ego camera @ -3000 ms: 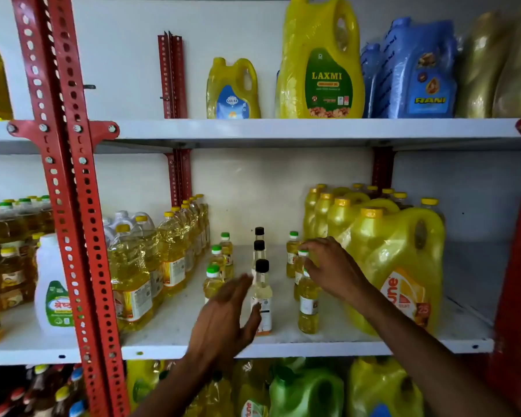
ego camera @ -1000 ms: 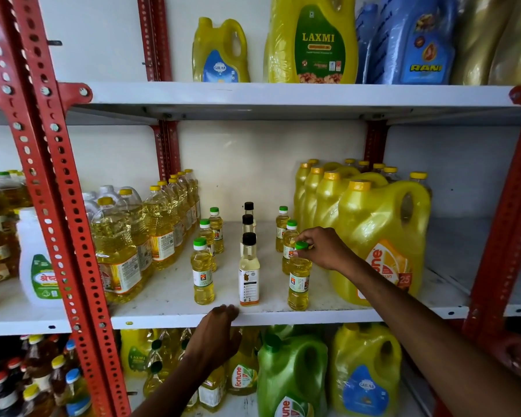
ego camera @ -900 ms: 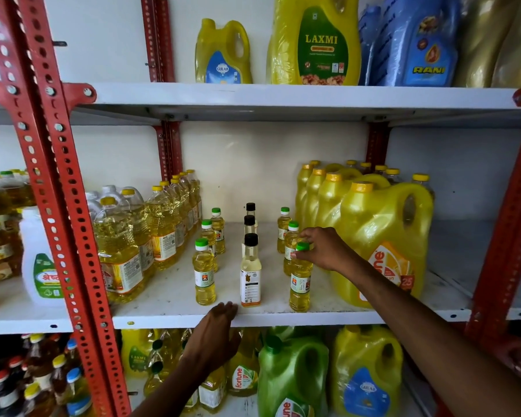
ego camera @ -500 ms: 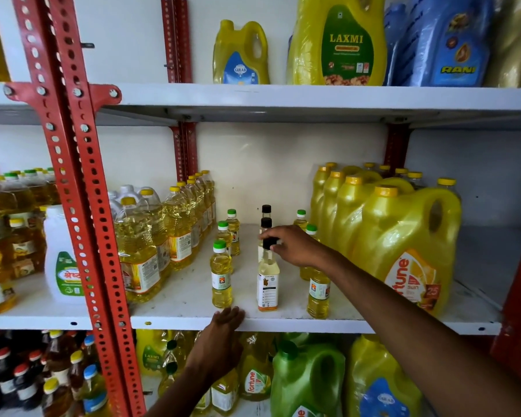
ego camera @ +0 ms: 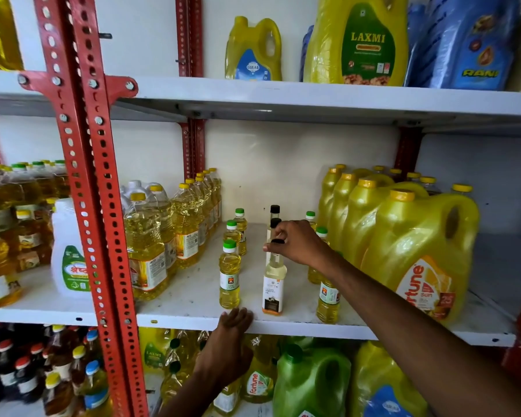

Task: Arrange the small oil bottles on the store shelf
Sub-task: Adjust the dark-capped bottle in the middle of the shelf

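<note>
On the white middle shelf (ego camera: 193, 299) stand three short rows of small oil bottles. The left row has green caps, led by the front green-capped bottle (ego camera: 229, 275). The middle row has black caps; my right hand (ego camera: 298, 243) is closed on the cap and neck of its front black-capped bottle (ego camera: 273, 287). The right row has green caps, and my right forearm partly hides its front bottle (ego camera: 328, 299). My left hand (ego camera: 232, 335) rests flat against the shelf's front edge, fingers spread, holding nothing.
Large yellow oil jugs (ego camera: 415, 245) crowd the right of the shelf, and clear litre bottles (ego camera: 151, 242) line its left. A red perforated upright (ego camera: 94, 206) stands in front at the left. More jugs fill the upper shelf (ego camera: 283, 94) and the shelf below.
My right hand left the front green-capped bottle of the right row and moved left onto the front black-capped bottle. My left hand dropped from the bottles to the shelf edge.
</note>
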A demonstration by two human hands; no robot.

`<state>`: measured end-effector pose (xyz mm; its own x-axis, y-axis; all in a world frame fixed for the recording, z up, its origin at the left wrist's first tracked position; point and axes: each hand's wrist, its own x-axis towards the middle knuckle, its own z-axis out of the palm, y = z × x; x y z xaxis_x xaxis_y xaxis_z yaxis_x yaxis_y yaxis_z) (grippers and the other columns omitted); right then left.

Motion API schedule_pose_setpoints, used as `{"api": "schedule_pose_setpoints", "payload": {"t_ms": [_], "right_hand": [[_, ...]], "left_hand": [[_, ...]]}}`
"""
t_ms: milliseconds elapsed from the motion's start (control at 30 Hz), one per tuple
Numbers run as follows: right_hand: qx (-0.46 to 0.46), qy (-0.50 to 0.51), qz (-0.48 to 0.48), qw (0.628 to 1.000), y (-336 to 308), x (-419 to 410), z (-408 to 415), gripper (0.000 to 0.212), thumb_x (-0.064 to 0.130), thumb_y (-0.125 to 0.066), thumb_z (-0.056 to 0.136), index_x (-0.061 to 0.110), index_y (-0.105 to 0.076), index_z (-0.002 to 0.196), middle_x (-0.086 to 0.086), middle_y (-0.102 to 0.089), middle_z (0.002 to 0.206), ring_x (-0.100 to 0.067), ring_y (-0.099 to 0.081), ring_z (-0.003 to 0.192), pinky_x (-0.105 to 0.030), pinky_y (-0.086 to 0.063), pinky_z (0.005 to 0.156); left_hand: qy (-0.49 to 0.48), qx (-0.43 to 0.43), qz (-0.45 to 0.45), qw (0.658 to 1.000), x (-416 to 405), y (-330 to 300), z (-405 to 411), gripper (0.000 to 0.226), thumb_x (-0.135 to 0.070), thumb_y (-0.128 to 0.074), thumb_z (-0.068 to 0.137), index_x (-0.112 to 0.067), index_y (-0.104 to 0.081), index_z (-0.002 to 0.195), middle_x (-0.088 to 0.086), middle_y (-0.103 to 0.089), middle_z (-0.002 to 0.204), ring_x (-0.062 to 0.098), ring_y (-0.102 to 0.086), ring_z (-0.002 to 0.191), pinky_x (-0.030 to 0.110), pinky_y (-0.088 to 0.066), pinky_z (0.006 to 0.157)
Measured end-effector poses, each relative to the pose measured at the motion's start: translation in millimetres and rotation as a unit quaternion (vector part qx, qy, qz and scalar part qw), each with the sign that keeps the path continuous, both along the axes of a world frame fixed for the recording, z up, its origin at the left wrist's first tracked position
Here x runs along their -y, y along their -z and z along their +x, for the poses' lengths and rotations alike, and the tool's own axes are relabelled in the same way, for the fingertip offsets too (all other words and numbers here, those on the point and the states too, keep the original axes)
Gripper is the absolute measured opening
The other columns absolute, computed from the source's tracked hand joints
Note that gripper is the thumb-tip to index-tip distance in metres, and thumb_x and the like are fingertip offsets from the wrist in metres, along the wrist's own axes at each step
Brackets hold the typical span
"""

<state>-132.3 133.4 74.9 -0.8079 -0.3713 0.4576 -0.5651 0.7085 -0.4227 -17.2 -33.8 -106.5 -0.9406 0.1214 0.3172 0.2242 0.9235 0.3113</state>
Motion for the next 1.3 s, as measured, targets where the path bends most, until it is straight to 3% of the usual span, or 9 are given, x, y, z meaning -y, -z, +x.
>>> {"api": "schedule_pose_setpoints", "payload": {"t_ms": [133,267,700,1133,1300], "right_hand": [[0.04,-0.035,0.026,0.998,-4.6,-0.9,3.3,0.049,0.031,-0.085,0.065,0.012,-0.071,0.108,-0.009,-0.072,0.114,-0.022,-0.066,0.108,-0.03,-0.053,0.091],[0.053,-0.035,0.03,0.998,-7.8,-2.5,5.5,0.042,0.026,-0.084,0.068,0.011,-0.073,0.106,-0.01,-0.073,0.112,-0.021,-0.066,0.106,-0.023,-0.048,0.086],[0.057,-0.049,0.046,0.996,-9.1,-0.8,18.9,0.037,0.018,-0.081,0.072,0.008,-0.072,0.107,-0.014,-0.072,0.111,-0.022,-0.066,0.103,-0.021,-0.045,0.084],[0.059,-0.046,0.059,0.995,-10.6,-3.5,22.4,0.04,0.019,-0.079,0.074,0.01,-0.07,0.112,-0.013,-0.07,0.118,-0.023,-0.064,0.11,-0.022,-0.045,0.089],[0.066,-0.048,0.08,0.993,-12.0,-3.4,23.9,0.043,0.019,-0.077,0.077,0.012,-0.067,0.117,-0.012,-0.068,0.123,-0.023,-0.062,0.114,-0.029,-0.048,0.095]], "left_hand": [[0.001,-0.001,0.0,1.0,-0.5,-1.9,2.0,0.074,-0.027,-0.057,0.091,-0.02,-0.018,0.154,0.0,-0.018,0.165,0.016,-0.005,0.153,0.034,-0.002,0.124],[0.003,-0.001,-0.001,1.0,-0.1,-1.5,2.4,0.075,-0.027,-0.057,0.091,-0.02,-0.018,0.154,0.0,-0.018,0.165,0.016,-0.005,0.153,0.034,-0.002,0.123],[-0.002,-0.013,0.004,1.0,-0.1,1.9,0.8,0.076,-0.028,-0.06,0.089,-0.019,-0.02,0.153,0.002,-0.021,0.164,0.017,-0.009,0.152,0.031,-0.001,0.12],[0.003,-0.022,0.005,1.0,0.0,5.1,-0.1,0.074,-0.026,-0.06,0.09,-0.019,-0.021,0.153,0.002,-0.021,0.163,0.017,-0.009,0.152,0.031,-0.002,0.12],[0.029,-0.007,-0.006,1.0,12.0,7.2,-2.1,0.073,-0.032,-0.058,0.093,-0.02,-0.02,0.153,0.0,-0.02,0.163,0.016,-0.009,0.152,0.032,-0.007,0.124]]}}
